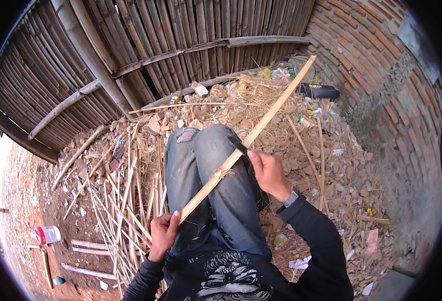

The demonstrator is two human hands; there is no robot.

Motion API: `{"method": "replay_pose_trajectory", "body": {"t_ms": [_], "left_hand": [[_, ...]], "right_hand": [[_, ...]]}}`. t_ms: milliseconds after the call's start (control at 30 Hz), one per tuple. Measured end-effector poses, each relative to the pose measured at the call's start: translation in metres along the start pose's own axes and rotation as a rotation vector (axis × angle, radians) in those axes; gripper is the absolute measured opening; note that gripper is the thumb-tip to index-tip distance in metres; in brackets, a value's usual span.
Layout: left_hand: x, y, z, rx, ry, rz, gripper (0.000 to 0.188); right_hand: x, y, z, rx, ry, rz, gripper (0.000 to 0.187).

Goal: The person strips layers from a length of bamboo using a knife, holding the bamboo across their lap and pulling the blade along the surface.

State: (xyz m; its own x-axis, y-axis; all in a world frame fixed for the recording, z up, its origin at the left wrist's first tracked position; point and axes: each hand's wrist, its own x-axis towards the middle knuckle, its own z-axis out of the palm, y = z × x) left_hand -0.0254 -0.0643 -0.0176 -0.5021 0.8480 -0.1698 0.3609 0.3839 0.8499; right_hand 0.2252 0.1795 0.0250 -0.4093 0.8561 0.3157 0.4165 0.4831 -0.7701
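Note:
A long, pale bamboo strip (273, 110) slants across my knees, from my left hand up toward the brick wall. My left hand (164, 234) is closed round its near end, thumb on top. Over my right knee, my right hand (270, 174) is closed beside the strip. A dark edge, seemingly a knife blade (242, 149), crosses the strip by the right thumb; its handle is hidden in the fist. Curled shavings (226, 173) hang from a node midway along the strip. My legs in worn blue jeans (221, 145) lie beneath it.
Several split bamboo strips (125, 215) lie piled to my left. Rubble and straw (301, 165) cover the ground. A bamboo fence (181, 35) stands ahead, a brick wall (376, 60) at right. A white tub with a red rim (47, 235) sits far left; a black object (319, 91) lies near the wall.

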Motion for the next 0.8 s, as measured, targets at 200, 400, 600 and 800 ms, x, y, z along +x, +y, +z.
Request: {"method": "replay_pose_trajectory", "body": {"t_ms": [200, 400, 600, 800], "left_hand": [[0.008, -0.002, 0.008, -0.075, -0.089, -0.039, 0.054], [0.01, -0.001, 0.004, -0.462, -0.314, -0.338, 0.051], [0.014, -0.005, 0.006, -0.558, -0.354, -0.448, 0.05], [0.021, -0.009, 0.008, -0.736, -0.436, -0.514, 0.048]], "right_hand": [[-0.022, 0.0, 0.013, -0.008, -0.119, -0.18, 0.041], [0.001, 0.006, 0.009, -0.034, 0.139, -0.123, 0.048], [0.018, 0.009, -0.012, -0.083, 0.069, 0.08, 0.045], [0.04, 0.002, -0.017, -0.019, 0.037, 0.077, 0.05]]}}
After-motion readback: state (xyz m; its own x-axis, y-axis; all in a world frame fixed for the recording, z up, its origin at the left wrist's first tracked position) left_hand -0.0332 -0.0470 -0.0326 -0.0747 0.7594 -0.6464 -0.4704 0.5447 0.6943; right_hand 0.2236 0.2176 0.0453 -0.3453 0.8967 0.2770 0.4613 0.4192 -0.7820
